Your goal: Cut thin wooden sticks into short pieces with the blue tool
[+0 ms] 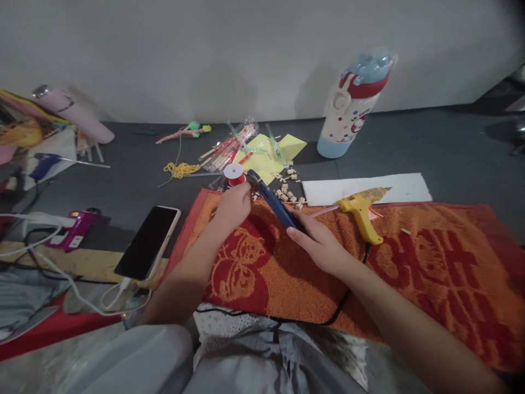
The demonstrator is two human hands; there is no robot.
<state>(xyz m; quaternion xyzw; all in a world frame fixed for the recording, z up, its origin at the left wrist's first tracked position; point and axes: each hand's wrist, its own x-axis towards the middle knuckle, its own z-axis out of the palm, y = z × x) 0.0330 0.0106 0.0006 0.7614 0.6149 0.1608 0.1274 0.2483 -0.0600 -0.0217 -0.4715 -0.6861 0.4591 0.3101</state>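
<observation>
My left hand [233,207] is closed over the edge of an orange and red towel [430,257], its fingers against a small spool of red thread [234,174]; what it pinches is hidden. My right hand [320,243] grips the handles of blue scissors [274,201], whose blades point up and left toward the spool. Several small cut wooden pieces [288,191] lie scattered just beyond the scissors.
A yellow glue gun [363,210] rests on the towel beside a white sheet [369,189]. A child's water bottle [355,106] stands at the back. A phone [148,241] lies at left, with cables, a blue glue gun [43,164], yellow paper [270,153] and packaged sticks [229,145].
</observation>
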